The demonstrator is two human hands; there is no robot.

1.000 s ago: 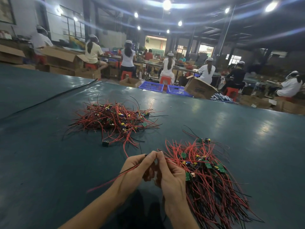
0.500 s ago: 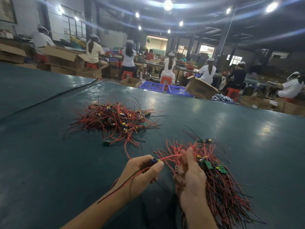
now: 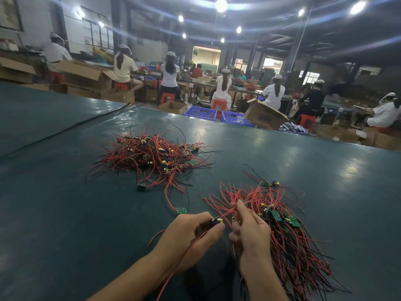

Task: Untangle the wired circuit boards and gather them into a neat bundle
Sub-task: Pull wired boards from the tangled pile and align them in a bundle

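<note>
Red-wired green circuit boards (image 3: 276, 216) lie bundled; just left of them the left hand (image 3: 191, 233) pinches a blue-capacitor board (image 3: 217, 221), the right hand (image 3: 251, 233) a red wire (image 3: 227, 213).

Table cover (image 3: 303, 161): dark teal sheet, plastic-looking, glossy, with bright reflections across it and a few shallow creases.
Wires (image 3: 152, 157): red and black plastic sheath, smooth, faint sheen.
Circuit board (image 3: 181, 210): green, flat, slightly glossy.
Capacitor (image 3: 217, 220): shiny blue sleeve, yellow top.
Cardboard boxes (image 3: 263, 115): brown, matt, paper-rough.
Crates (image 3: 200, 111): blue plastic, open lattice walls.
Stools (image 3: 168, 97): red plastic, smooth.
</note>
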